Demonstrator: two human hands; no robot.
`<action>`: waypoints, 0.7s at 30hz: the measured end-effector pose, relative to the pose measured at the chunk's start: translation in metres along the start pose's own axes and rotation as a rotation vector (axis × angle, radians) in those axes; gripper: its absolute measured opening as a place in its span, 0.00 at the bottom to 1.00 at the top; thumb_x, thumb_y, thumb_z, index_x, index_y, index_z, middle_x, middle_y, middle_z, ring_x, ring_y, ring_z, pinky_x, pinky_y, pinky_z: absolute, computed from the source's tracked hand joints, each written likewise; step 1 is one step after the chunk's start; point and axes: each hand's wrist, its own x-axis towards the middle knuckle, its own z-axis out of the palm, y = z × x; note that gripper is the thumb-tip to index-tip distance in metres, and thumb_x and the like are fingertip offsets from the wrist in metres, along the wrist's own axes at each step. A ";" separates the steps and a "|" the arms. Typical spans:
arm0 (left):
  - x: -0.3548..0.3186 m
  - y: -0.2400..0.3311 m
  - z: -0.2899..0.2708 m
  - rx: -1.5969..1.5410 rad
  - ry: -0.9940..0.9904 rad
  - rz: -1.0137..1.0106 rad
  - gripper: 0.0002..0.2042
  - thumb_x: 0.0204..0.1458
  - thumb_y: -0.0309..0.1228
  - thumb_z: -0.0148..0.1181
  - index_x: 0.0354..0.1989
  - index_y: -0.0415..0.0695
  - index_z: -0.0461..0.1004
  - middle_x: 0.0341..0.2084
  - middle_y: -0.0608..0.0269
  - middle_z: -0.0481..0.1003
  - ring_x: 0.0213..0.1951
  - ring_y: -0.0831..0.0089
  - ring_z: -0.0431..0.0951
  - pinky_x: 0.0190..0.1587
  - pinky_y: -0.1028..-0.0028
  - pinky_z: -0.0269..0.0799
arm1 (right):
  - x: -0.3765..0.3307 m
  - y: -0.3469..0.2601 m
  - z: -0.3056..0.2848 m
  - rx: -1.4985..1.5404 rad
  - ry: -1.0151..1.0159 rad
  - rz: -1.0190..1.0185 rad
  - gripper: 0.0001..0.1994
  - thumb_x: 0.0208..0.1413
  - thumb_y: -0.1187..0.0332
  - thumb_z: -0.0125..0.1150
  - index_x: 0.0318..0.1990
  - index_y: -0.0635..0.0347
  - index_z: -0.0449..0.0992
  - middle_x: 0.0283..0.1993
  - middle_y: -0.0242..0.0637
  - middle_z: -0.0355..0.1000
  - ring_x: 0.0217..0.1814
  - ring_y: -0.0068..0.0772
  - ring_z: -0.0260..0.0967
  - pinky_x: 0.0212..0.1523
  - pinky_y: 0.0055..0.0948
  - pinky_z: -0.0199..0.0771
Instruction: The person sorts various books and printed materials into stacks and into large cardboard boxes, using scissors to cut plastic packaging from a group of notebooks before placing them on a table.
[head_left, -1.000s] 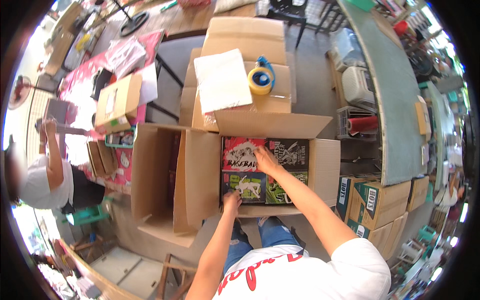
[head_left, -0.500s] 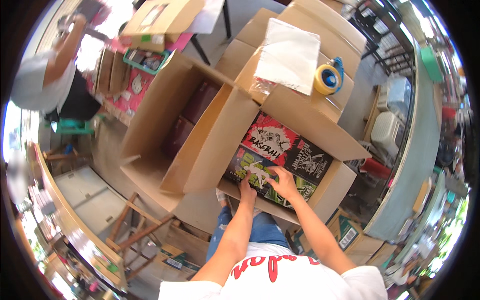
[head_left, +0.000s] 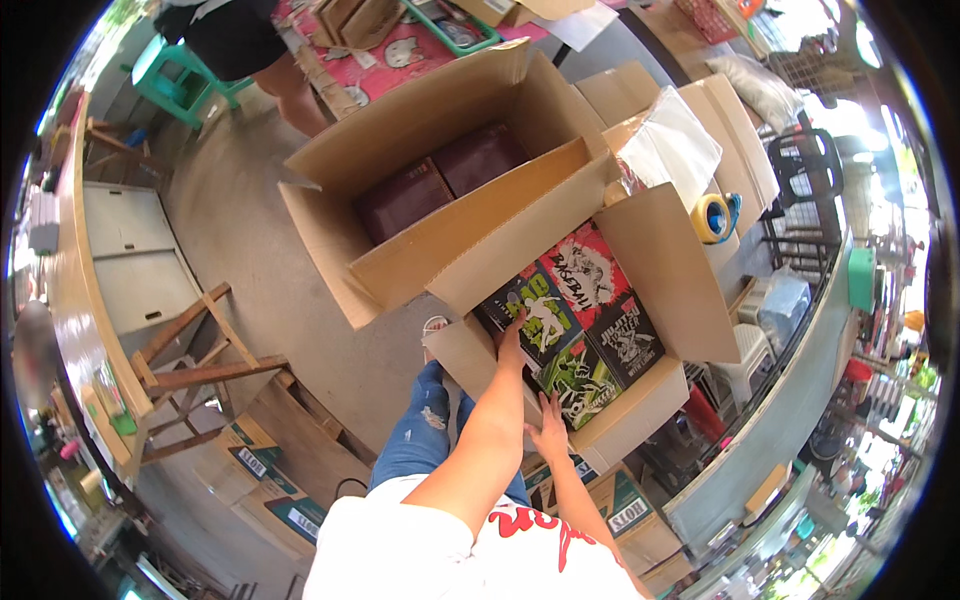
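Observation:
In front of me stands an open brown carton holding several flat books with colourful printed covers. They include a red one, a green and black one, a dark one and a blue-green one. My left hand reaches in at the near left side, by the edge of the blue-green cover. One finger shows stretched out, and the others are partly hidden. At the carton's near wall is my right hand, its fingers spread and touching the cardboard; it holds nothing.
A larger open carton with dark maroon packs stands to the left. Beyond the near carton lie a white sheet and a yellow tape roll on a blue dispenser. A wooden trestle and a person's leg are at left.
My view has turned, so the cartons appear rotated. My right hand has left the covers for the near carton wall. My left hand has moved to the books' left edge.

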 end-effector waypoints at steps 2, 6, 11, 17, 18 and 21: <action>0.016 -0.002 -0.004 -0.102 -0.110 0.011 0.24 0.43 0.30 0.73 0.50 0.40 0.73 0.46 0.61 0.75 0.46 0.67 0.75 0.48 0.67 0.71 | 0.002 0.001 0.004 -0.008 -0.031 -0.006 0.41 0.46 0.67 0.67 0.68 0.48 0.53 0.73 0.53 0.41 0.70 0.65 0.46 0.62 0.48 0.61; 0.009 -0.015 0.008 -0.118 -0.078 0.296 0.26 0.42 0.35 0.74 0.49 0.39 0.72 0.42 0.59 0.77 0.39 0.66 0.78 0.43 0.65 0.74 | 0.002 0.010 0.012 0.011 -0.076 -0.018 0.36 0.49 0.73 0.62 0.67 0.48 0.54 0.73 0.51 0.40 0.70 0.66 0.45 0.61 0.47 0.65; -0.033 -0.009 0.040 0.279 0.369 0.363 0.36 0.36 0.33 0.76 0.54 0.34 0.63 0.44 0.49 0.76 0.43 0.61 0.76 0.47 0.66 0.71 | 0.001 0.014 0.011 0.017 -0.127 -0.030 0.37 0.51 0.75 0.58 0.68 0.51 0.50 0.73 0.56 0.36 0.74 0.58 0.38 0.66 0.42 0.58; -0.059 0.003 0.050 0.397 0.428 0.270 0.39 0.35 0.34 0.75 0.56 0.34 0.61 0.44 0.46 0.76 0.43 0.59 0.78 0.47 0.65 0.72 | 0.000 0.015 0.006 0.052 -0.189 -0.097 0.41 0.50 0.73 0.61 0.69 0.56 0.44 0.73 0.60 0.35 0.74 0.64 0.32 0.71 0.47 0.45; -0.066 0.006 0.053 0.464 0.463 0.286 0.42 0.34 0.34 0.75 0.59 0.35 0.59 0.45 0.43 0.75 0.45 0.56 0.77 0.49 0.64 0.72 | 0.002 0.014 0.006 0.051 -0.211 -0.134 0.42 0.50 0.72 0.61 0.70 0.57 0.42 0.72 0.61 0.35 0.74 0.64 0.30 0.71 0.47 0.43; -0.068 0.007 0.049 0.447 0.434 0.308 0.46 0.33 0.34 0.75 0.62 0.37 0.54 0.48 0.41 0.72 0.49 0.53 0.75 0.50 0.63 0.71 | 0.003 0.014 0.007 0.033 -0.233 -0.168 0.44 0.50 0.68 0.62 0.70 0.59 0.40 0.72 0.64 0.35 0.75 0.64 0.28 0.72 0.48 0.41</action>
